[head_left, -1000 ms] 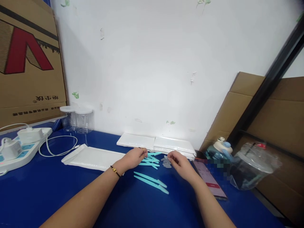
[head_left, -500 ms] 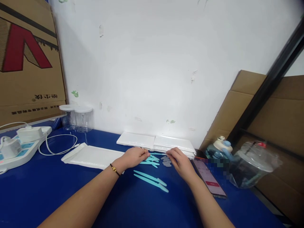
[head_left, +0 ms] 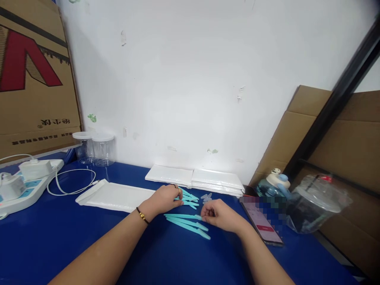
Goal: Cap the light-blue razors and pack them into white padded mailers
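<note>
My left hand [head_left: 168, 200] has its fingers closed over the handle ends of a pile of turquoise eyebrow razors [head_left: 190, 199]; which razor it grips is partly hidden. My right hand [head_left: 221, 215] pinches the capped blade end of another eyebrow razor [head_left: 182, 216], which lies on the blue table. Just in front of that one, two more capped razors [head_left: 190, 227] rest side by side, slanting down to the right. Several small translucent caps [head_left: 206, 197] are scattered beyond my right hand, beside the pile.
A white padded mailer [head_left: 115, 196] lies left of my left hand. Stacked white mailers [head_left: 216, 180] sit against the wall. At right are a phone [head_left: 263, 221], a figurine [head_left: 274, 184] and a bagged tub [head_left: 314, 206]. Clear jars [head_left: 103, 150] and a power strip [head_left: 38, 194] stand left.
My right hand has come nearer and down with a razor, now laid beside the two in front. My left hand has let go of that razor and moved onto the pile. Fewer caps lie loose.
</note>
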`<action>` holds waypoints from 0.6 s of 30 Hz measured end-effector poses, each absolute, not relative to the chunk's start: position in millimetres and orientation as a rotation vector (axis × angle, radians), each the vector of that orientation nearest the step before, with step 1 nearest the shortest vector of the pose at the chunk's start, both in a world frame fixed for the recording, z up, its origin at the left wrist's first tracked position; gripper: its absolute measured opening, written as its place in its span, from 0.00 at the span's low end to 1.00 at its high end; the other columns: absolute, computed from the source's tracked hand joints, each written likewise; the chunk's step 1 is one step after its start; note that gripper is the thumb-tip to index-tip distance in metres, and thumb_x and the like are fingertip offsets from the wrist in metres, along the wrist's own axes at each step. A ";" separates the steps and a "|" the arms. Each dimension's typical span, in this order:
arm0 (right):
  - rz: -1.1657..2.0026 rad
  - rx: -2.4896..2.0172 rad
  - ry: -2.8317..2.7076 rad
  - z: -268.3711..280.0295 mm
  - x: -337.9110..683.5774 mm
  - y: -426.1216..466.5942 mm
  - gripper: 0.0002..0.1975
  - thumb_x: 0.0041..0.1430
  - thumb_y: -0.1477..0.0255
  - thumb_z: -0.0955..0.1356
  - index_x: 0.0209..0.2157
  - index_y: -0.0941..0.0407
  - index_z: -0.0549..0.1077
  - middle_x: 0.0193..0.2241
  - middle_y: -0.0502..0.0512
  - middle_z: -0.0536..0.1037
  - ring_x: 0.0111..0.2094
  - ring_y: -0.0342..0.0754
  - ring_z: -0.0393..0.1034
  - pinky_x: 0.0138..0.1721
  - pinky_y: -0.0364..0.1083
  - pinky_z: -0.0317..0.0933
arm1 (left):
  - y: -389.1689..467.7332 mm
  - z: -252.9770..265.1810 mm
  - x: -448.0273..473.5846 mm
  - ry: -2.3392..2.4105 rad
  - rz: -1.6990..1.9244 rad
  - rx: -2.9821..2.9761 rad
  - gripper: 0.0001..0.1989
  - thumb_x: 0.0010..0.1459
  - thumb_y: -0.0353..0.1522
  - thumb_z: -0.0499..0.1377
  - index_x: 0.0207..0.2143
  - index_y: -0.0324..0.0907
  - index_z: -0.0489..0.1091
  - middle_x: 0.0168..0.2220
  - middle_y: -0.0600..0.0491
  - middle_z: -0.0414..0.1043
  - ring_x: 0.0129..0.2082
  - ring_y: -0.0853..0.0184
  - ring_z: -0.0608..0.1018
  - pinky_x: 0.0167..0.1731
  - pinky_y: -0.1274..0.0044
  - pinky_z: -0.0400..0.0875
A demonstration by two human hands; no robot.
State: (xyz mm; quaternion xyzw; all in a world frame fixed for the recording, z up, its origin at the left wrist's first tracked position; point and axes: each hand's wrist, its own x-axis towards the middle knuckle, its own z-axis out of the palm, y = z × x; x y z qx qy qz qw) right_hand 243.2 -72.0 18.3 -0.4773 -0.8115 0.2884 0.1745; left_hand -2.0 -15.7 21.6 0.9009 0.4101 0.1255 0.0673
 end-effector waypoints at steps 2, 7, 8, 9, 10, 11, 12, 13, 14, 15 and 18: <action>0.797 -1.388 -2.292 15.4 249.8 -67.8 0.05 0.53 0.71 0.66 0.28 0.56 0.74 0.22 0.49 0.72 0.23 0.42 0.64 0.24 0.40 0.56 | -10.6 17.0 -4.4 1.281 0.325 2.713 0.10 0.51 0.40 0.59 0.33 0.45 0.70 0.35 0.53 0.72 0.33 0.65 0.73 0.32 0.77 0.62; 0.346 -1.584 -2.157 4.3 267.8 -50.3 0.04 0.52 0.74 0.65 0.28 0.56 0.72 0.24 0.50 0.71 0.26 0.43 0.63 0.27 0.41 0.56 | -8.5 12.0 -2.8 1.314 0.281 2.642 0.07 0.51 0.37 0.58 0.29 0.44 0.69 0.31 0.54 0.73 0.30 0.67 0.73 0.28 0.78 0.62; 0.320 -1.593 -2.157 1.6 269.5 -47.5 0.03 0.51 0.75 0.66 0.29 0.56 0.72 0.26 0.50 0.71 0.27 0.44 0.63 0.28 0.41 0.56 | -8.9 12.0 -2.0 1.308 0.272 2.638 0.06 0.51 0.37 0.58 0.29 0.44 0.69 0.31 0.54 0.73 0.30 0.67 0.73 0.28 0.78 0.62; 0.314 -1.594 -2.165 -0.9 270.3 -45.5 0.03 0.50 0.74 0.66 0.30 0.56 0.71 0.28 0.50 0.71 0.28 0.44 0.64 0.29 0.41 0.57 | -9.2 12.1 -1.5 1.301 0.267 2.639 0.06 0.51 0.36 0.58 0.28 0.43 0.69 0.31 0.54 0.73 0.29 0.67 0.73 0.28 0.78 0.62; 0.319 -1.596 -2.172 -3.0 270.4 -44.3 0.03 0.50 0.74 0.67 0.30 0.56 0.71 0.29 0.51 0.71 0.28 0.44 0.64 0.30 0.41 0.57 | -9.2 12.2 -1.1 1.290 0.266 2.641 0.05 0.51 0.36 0.57 0.28 0.43 0.69 0.30 0.54 0.73 0.29 0.67 0.73 0.28 0.78 0.62; 0.328 -1.599 -2.177 -4.6 269.9 -43.8 0.02 0.50 0.74 0.67 0.29 0.56 0.71 0.29 0.51 0.71 0.28 0.44 0.64 0.30 0.41 0.57 | -8.8 12.1 -0.9 1.277 0.274 2.643 0.05 0.51 0.35 0.57 0.28 0.43 0.69 0.30 0.54 0.73 0.29 0.67 0.73 0.28 0.78 0.62; 0.345 -1.598 -2.178 -5.6 269.1 -43.9 0.02 0.50 0.73 0.67 0.28 0.56 0.71 0.30 0.51 0.71 0.28 0.44 0.64 0.29 0.41 0.56 | -8.1 11.8 -0.8 1.265 0.286 2.640 0.05 0.52 0.35 0.57 0.28 0.43 0.69 0.30 0.54 0.73 0.29 0.67 0.73 0.28 0.78 0.62; 0.375 -1.597 -2.173 -6.1 268.3 -44.4 0.02 0.50 0.73 0.67 0.28 0.56 0.70 0.29 0.50 0.71 0.28 0.43 0.63 0.29 0.41 0.56 | -7.0 11.3 -0.8 1.255 0.300 2.631 0.05 0.52 0.35 0.56 0.28 0.43 0.69 0.29 0.54 0.73 0.30 0.67 0.73 0.28 0.78 0.62; 0.416 -1.592 -2.160 -6.2 267.4 -45.1 0.02 0.51 0.72 0.67 0.28 0.56 0.70 0.28 0.50 0.71 0.27 0.43 0.63 0.28 0.40 0.56 | -5.8 10.6 -0.9 1.249 0.314 2.619 0.05 0.53 0.34 0.55 0.28 0.44 0.68 0.29 0.54 0.74 0.30 0.67 0.74 0.28 0.79 0.62; 0.463 -1.584 -2.145 -6.0 266.8 -45.9 0.03 0.51 0.71 0.66 0.28 0.56 0.70 0.26 0.49 0.71 0.26 0.43 0.63 0.27 0.40 0.55 | -4.5 9.9 -1.0 1.247 0.324 2.604 0.05 0.53 0.34 0.55 0.28 0.44 0.68 0.29 0.55 0.74 0.30 0.67 0.74 0.28 0.79 0.61; 0.533 -1.564 -2.128 -3.6 265.9 -47.5 0.06 0.55 0.69 0.64 0.29 0.56 0.70 0.23 0.48 0.71 0.24 0.43 0.62 0.25 0.40 0.54 | -1.8 8.5 -1.5 1.263 0.338 2.579 0.05 0.53 0.35 0.54 0.29 0.44 0.68 0.29 0.55 0.74 0.30 0.67 0.74 0.27 0.79 0.61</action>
